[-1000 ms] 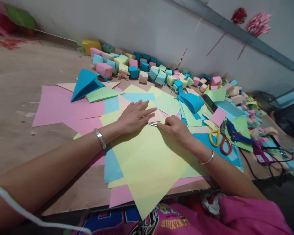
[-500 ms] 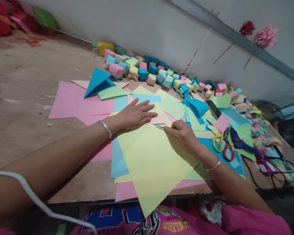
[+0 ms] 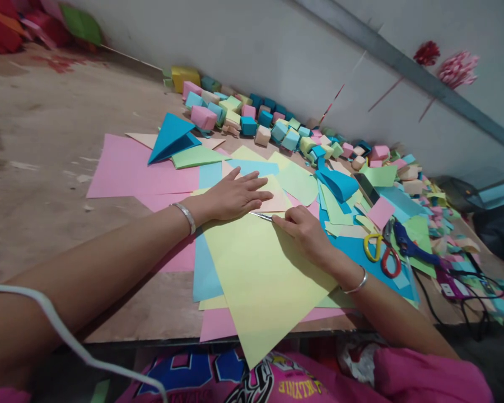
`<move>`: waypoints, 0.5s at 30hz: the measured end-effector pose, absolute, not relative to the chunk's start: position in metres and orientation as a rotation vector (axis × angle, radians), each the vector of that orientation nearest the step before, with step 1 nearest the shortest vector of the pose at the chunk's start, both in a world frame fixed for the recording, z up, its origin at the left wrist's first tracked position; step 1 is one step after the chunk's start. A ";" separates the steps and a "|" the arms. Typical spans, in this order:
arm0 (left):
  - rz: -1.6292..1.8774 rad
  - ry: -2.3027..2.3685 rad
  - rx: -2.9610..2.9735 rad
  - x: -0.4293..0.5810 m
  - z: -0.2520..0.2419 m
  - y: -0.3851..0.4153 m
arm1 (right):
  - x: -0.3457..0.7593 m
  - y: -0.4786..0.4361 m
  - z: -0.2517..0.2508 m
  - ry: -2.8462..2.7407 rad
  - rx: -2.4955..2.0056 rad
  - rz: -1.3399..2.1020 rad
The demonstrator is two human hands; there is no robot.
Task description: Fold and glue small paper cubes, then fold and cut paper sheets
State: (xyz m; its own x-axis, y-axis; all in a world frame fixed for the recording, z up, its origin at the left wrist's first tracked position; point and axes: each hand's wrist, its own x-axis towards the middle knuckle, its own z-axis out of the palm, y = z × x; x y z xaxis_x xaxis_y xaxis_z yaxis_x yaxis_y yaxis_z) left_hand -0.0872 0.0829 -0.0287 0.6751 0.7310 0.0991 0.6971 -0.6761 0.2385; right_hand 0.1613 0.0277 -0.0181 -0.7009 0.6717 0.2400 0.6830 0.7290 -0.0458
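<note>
A large yellow paper (image 3: pixel 264 274) lies turned like a diamond over blue and pink sheets, its lower corner past the table's front edge. My left hand (image 3: pixel 239 195) lies flat with fingers spread on the paper's upper part, holding nothing. My right hand (image 3: pixel 304 230) is closed round a thin metal blade (image 3: pixel 261 216), its index finger along it. The blade points left, its tip close to my left hand's fingers, at the paper's upper edge. Whatever handle it has is hidden in my right hand.
Small folded paper cubes (image 3: pixel 248 126) line the wall. Scissors (image 3: pixel 382 249) with yellow and red handles and a blue glue gun (image 3: pixel 411 243) lie at the right. A folded blue paper (image 3: pixel 172 137) stands at the upper left. A white cable (image 3: pixel 67 336) crosses my left arm.
My right hand has moved slightly left with the blade, whose tip is now nearer my left hand. My left hand stays flat on the paper. The view has shifted a little.
</note>
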 end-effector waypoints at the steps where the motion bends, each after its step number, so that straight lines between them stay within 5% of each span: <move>1: 0.280 1.164 2.703 -0.087 -0.029 0.083 | 0.161 0.028 -0.018 -2.701 -1.071 -0.079; 15: 0.268 1.141 2.703 -0.086 -0.028 0.083 | 0.166 0.025 0.013 -2.927 -1.053 -0.389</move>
